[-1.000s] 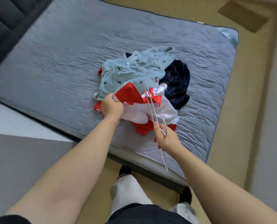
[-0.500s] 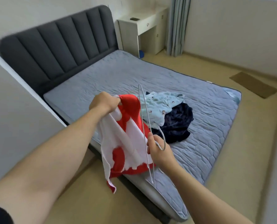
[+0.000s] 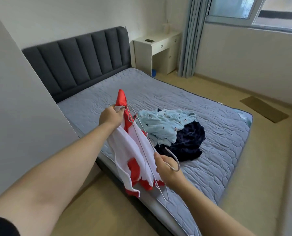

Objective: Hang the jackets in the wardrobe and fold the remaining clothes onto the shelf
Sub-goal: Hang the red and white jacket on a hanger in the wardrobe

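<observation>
your right hand (image 3: pixel 169 169) is gripping the wire hanger (image 3: pixel 174 156) by its neck, hook curling right, its long axis slanting from the bed's (image 3: pixel 218 150) near edge up-left to your left hand (image 3: pixel 110 115), which is clutching the red-and-white jacket (image 3: pixel 124 150), hanging collar-up. beyond, a pale blue garment (image 3: pixel 165 123) is lying on a navy garment (image 3: pixel 184 142).

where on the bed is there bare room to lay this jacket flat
Bare mattress between the headboard and the blue top, and again beyond the navy garment toward the foot end. Crowded where those two lie heaped, and at the near edge under the jacket and hanger.
</observation>
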